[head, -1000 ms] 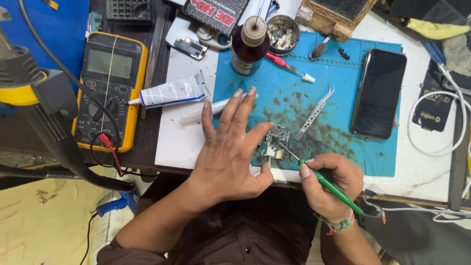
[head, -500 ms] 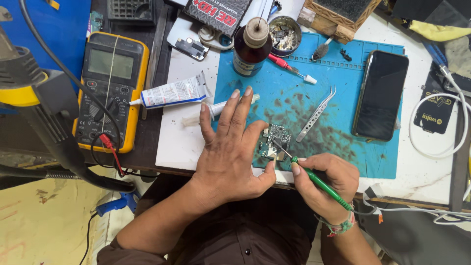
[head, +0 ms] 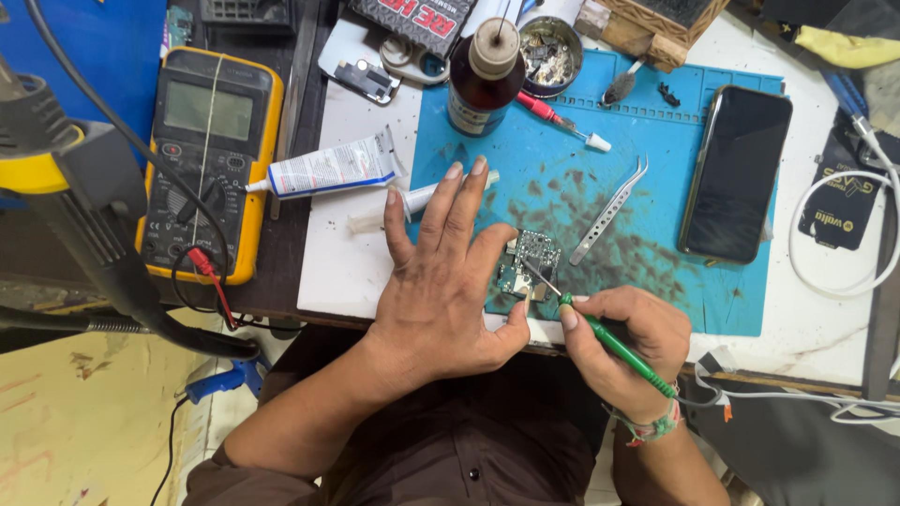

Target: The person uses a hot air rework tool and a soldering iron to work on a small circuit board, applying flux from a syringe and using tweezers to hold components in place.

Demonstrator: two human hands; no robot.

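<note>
Compared with a second ago, the right hand (head: 626, 349) has edged leftward, bringing the tip of the green-handled iron (head: 614, 343) onto the near edge of the small circuit board (head: 531, 264), which suggests that contact work on the board is now under way. The right hand grips the iron pen-fashion, while the left hand (head: 448, 281) stays flat and open on the blue mat (head: 600, 141), fingers spread and resting against the board's left side to steady it. Tweezers (head: 609, 208), a phone (head: 736, 173), a brown bottle (head: 485, 77) and a yellow multimeter (head: 208, 159) lie untouched around the work.
</note>
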